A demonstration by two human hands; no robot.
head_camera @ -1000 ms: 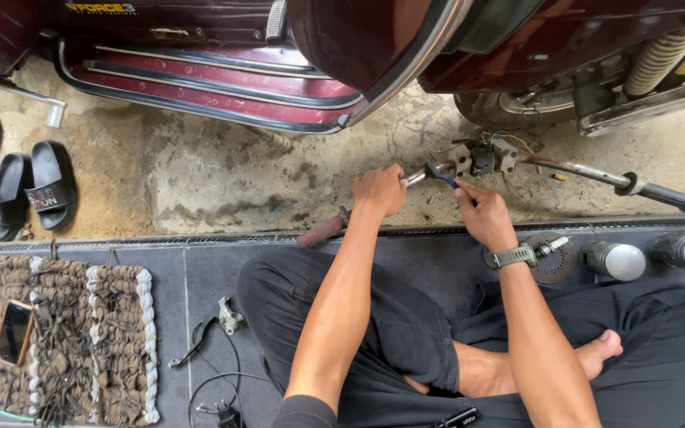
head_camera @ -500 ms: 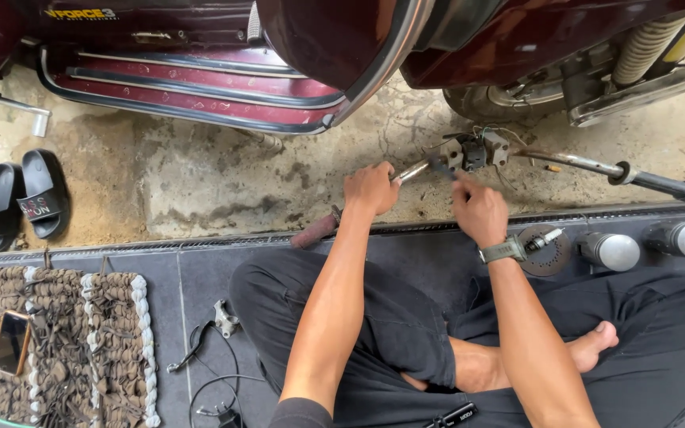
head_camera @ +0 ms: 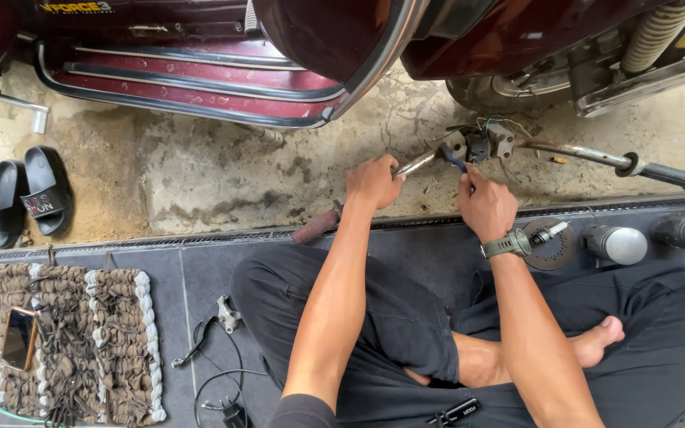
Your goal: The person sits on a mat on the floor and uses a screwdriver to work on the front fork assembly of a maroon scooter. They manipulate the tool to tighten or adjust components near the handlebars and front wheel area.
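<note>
Metal handlebar (head_camera: 426, 162) lies left-right, tilted. Left hand (head_camera: 373, 182) clenches it; right hand (head_camera: 485, 208) pinches a blue tool (head_camera: 454, 161). Two sandals (head_camera: 21, 198), two bulbs (head_camera: 652, 238).

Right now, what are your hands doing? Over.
Left hand grips the handlebar. Right hand at the switch block, fingers closed. Loose wires sticking out there.

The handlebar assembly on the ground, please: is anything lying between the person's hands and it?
Nothing visible does. The left hand already grips the handlebar, and the right hand is at the switch housing in its middle, fingertips on a small blue-handled tool.
</note>
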